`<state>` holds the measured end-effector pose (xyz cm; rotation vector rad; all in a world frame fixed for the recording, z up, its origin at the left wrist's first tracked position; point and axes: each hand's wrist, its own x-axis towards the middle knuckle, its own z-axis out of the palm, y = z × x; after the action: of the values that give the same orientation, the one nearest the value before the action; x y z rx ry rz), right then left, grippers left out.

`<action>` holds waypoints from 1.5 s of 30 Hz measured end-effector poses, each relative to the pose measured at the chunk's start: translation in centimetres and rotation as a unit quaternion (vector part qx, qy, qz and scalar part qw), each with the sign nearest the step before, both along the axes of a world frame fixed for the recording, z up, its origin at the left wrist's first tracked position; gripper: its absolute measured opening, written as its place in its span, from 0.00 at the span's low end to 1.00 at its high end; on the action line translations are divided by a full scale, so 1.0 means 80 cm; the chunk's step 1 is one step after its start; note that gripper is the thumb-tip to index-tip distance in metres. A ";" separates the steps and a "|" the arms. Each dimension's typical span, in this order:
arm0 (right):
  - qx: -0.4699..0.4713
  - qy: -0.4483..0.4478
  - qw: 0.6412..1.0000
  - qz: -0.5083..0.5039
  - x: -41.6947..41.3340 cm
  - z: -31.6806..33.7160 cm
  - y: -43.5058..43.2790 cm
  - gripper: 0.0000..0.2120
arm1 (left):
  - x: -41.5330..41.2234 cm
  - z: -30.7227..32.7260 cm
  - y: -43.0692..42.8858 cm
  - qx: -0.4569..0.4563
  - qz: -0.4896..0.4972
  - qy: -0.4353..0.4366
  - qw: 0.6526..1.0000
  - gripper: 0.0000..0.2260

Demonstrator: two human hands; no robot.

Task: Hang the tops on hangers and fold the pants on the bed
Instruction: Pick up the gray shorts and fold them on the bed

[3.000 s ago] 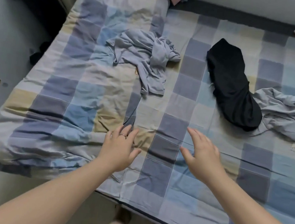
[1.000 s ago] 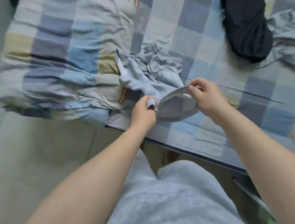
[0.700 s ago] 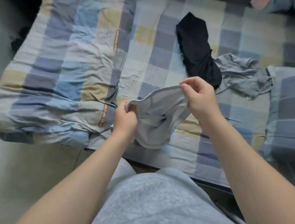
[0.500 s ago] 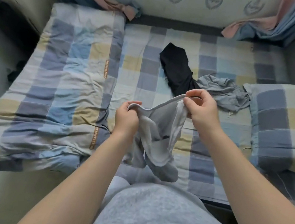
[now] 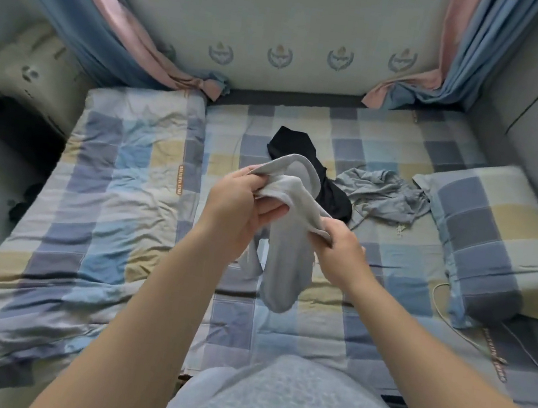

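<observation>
I hold a light grey garment (image 5: 285, 261) up over the checked bed (image 5: 364, 324). My left hand (image 5: 240, 201) grips its banded edge near the top. Lower and to the right, my right hand (image 5: 340, 252) pinches the same edge. The rest of the cloth hangs down between my arms. Behind it a black garment (image 5: 331, 195) lies crumpled on the sheet. A second grey garment (image 5: 383, 195) lies bunched just right of the black one. No hanger is in view.
A folded checked quilt (image 5: 93, 213) covers the bed's left half. A checked pillow (image 5: 497, 243) lies at the right. Blue and pink curtains (image 5: 120, 20) hang at both back corners. A cable (image 5: 437, 296) trails beside the pillow.
I took the grey garment from the bed and lifted it. In the last half second my left hand rose while my right hand dropped lower along the edge. My view tilted up.
</observation>
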<state>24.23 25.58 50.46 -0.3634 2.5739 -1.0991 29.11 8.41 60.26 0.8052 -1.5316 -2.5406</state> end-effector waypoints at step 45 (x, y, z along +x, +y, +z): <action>-0.229 -0.231 0.942 0.087 0.029 0.023 0.027 0.20 | 0.008 -0.017 0.034 -0.047 -0.024 -0.022 0.998 0.13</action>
<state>26.54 27.76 52.33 -0.3750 1.8345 -1.5035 29.75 11.10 58.93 0.8273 -1.6886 -2.4776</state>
